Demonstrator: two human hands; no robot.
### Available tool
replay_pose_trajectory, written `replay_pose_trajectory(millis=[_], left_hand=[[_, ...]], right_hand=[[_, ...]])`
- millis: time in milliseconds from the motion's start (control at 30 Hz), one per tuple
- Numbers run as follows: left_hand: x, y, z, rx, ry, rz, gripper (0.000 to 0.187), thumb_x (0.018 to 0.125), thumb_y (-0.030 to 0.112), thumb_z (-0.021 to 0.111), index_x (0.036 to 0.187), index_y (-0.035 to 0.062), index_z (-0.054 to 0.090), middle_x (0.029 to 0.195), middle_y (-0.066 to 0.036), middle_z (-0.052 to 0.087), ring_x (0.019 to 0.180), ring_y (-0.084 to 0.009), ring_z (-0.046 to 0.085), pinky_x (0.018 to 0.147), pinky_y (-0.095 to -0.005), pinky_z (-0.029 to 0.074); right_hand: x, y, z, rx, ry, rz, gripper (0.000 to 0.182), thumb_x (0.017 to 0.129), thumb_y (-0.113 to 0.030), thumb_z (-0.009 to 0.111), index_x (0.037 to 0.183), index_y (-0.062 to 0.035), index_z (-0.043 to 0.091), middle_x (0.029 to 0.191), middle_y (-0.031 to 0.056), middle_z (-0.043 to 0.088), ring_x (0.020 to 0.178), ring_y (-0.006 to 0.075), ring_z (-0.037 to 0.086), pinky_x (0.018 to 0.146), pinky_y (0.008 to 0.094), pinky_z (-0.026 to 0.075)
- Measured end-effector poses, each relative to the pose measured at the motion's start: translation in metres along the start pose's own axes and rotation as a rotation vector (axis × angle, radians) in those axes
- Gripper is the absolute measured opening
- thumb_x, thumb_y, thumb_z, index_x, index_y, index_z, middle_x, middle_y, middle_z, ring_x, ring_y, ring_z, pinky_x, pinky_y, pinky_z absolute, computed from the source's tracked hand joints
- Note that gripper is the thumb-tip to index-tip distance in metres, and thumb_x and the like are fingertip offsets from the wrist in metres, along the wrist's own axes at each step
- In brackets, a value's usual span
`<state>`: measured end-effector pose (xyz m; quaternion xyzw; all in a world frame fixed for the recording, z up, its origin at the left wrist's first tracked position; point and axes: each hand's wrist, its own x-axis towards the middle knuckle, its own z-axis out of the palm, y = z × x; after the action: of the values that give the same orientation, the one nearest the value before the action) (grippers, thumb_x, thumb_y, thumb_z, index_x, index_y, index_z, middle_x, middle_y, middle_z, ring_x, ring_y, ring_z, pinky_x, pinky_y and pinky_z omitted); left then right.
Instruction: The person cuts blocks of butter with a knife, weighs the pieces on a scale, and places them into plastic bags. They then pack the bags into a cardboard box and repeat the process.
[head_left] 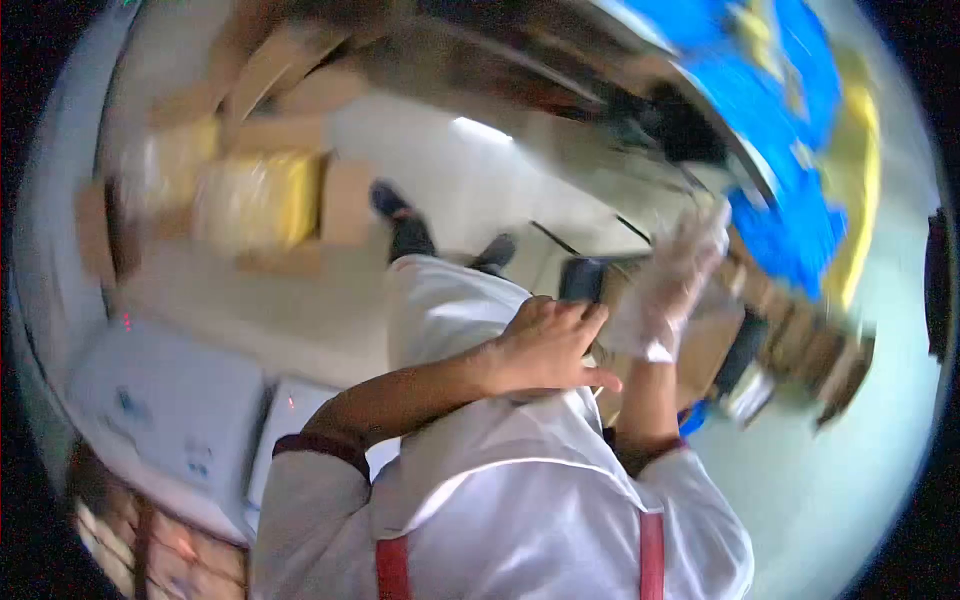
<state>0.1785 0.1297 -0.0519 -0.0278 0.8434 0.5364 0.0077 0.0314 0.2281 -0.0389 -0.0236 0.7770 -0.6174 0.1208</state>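
Here's my bare left hand (550, 345) half open before my white apron (545, 510), nothing showing in it, my right hand (682, 270), in a translucent glove (650, 325), too blurred to tell its grip!

Blurs the fingers of the gloved right hand (674, 278) past counting, and hides the palm of the bare left hand (546, 345). Smears the blue plastic (795, 235) at right, cut off by the top edge. Leaves the yellow-sided bundle (262, 203) too streaked to identify, marks on the pale lid (165, 425) too small to read, and brown goods (195, 570) cropped at lower left by the dark rim.
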Motion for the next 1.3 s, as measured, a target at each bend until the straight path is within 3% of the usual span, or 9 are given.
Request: replay_pose_trajectory(millis=[167,333,567,700,767,867,967,1167,1300], left_hand=[[0.07,0.145,0.09,0.101,0.006,0.476,0.014,0.079,0.02,0.066,0.072,0.0114,0.057,0.066,-0.004,0.057,0.062,-0.0228,0.062,0.054,-0.0382,0.045],[0.065,0.227,0.205,0.055,-0.355,0.91,0.014,0.074,0.019,0.067,0.071,0.0141,0.054,0.065,-0.001,0.053,0.062,-0.0195,0.057,0.056,-0.0343,0.04],[0.041,0.243,0.348,0.002,-0.794,1.089,0.014,0.08,0.023,0.066,0.079,0.0119,0.058,0.072,-0.003,0.059,0.069,-0.02,0.061,0.061,-0.034,0.044],[0.062,0.275,0.399,0.008,-1.386,1.035,0.017,0.084,0.023,0.064,0.093,0.0079,0.064,0.087,-0.009,0.067,0.08,-0.0272,0.065,0.071,-0.039,0.05],[0.103,0.257,0.449,-0.033,-1.465,0.817,0.023,0.085,0.021,0.062,0.101,0.006,0.066,0.095,-0.013,0.068,0.083,-0.0314,0.065,0.075,-0.042,0.052],[0.174,0.19,0.563,0.815,-1.348,0.783,0.045,0.081,0.005,0.053,0.124,0.0159,0.062,0.106,-0.018,0.067,0.095,-0.035,0.065,0.08,-0.0453,0.053],[0.195,0.127,0.653,1.137,-1.434,0.867,0.054,0.085,0.007,0.05,0.137,0.0216,0.051,0.107,-0.014,0.068,0.098,-0.0309,0.066,0.08,-0.0429,0.055],[0.171,0.046,0.746,1.183,-1.539,1.066,0.053,0.09,0.009,0.049,0.14,0.0249,0.048,0.107,-0.012,0.069,0.098,-0.0279,0.067,0.078,-0.0416,0.055],[0.173,0.024,0.764,1.189,-1.468,1.15,0.027,0.09,0.012,0.049,0.111,0.0119,0.066,0.105,-0.011,0.068,0.097,-0.0282,0.067,0.074,-0.0427,0.056]], right_hand=[[-0.006,-0.02,-0.187,0.299,0.48,-0.3,0.074,0.097,-0.055,0.041,0.152,-0.0123,0.018,0.156,0.0054,0.02,0.141,0.0245,0.021,0.112,0.0474,0.018],[-0.087,-0.04,-0.325,0.66,0.921,-0.326,0.073,0.099,-0.056,0.031,0.154,-0.0117,0.01,0.161,0.01,0.009,0.147,0.0295,0.011,0.117,0.0479,0.008],[-0.198,0.034,-0.465,0.86,1.305,-0.442,0.081,0.091,-0.07,0.034,0.15,-0.0161,0.025,0.155,0.0195,0.023,0.14,0.0408,0.027,0.117,0.0513,0.009],[-0.263,0.083,-0.498,0.911,1.393,-0.674,0.071,0.089,-0.064,0.048,0.14,-0.0163,0.041,0.147,0.0236,0.035,0.13,0.0456,0.04,0.108,0.0564,0.029],[-0.309,0.09,-0.509,0.687,1.552,-0.536,0.078,0.09,-0.063,0.044,0.148,-0.0121,0.029,0.146,0.0251,0.035,0.124,0.0442,0.048,0.102,0.0542,0.039],[-0.368,0.102,-0.504,0.476,1.855,-0.223,0.078,0.092,-0.058,0.046,0.147,-0.0048,0.029,0.14,0.0251,0.041,0.123,0.0381,0.048,0.099,0.0509,0.041],[-0.388,0.109,-0.491,0.336,2.074,0.231,0.075,0.094,-0.054,0.044,0.147,-0.0031,0.029,0.135,0.0224,0.045,0.124,0.0311,0.045,0.099,0.0426,0.039],[-0.433,0.159,-0.445,0.331,2.128,0.61,0.066,0.095,-0.045,0.051,0.143,-0.0036,0.035,0.128,0.019,0.049,0.113,0.0278,0.051,0.091,0.0371,0.044],[-0.45,0.186,-0.422,0.366,2.097,0.615,0.061,0.096,-0.043,0.051,0.141,-0.0039,0.039,0.126,0.017,0.052,0.105,0.0251,0.055,0.087,0.0358,0.046]])
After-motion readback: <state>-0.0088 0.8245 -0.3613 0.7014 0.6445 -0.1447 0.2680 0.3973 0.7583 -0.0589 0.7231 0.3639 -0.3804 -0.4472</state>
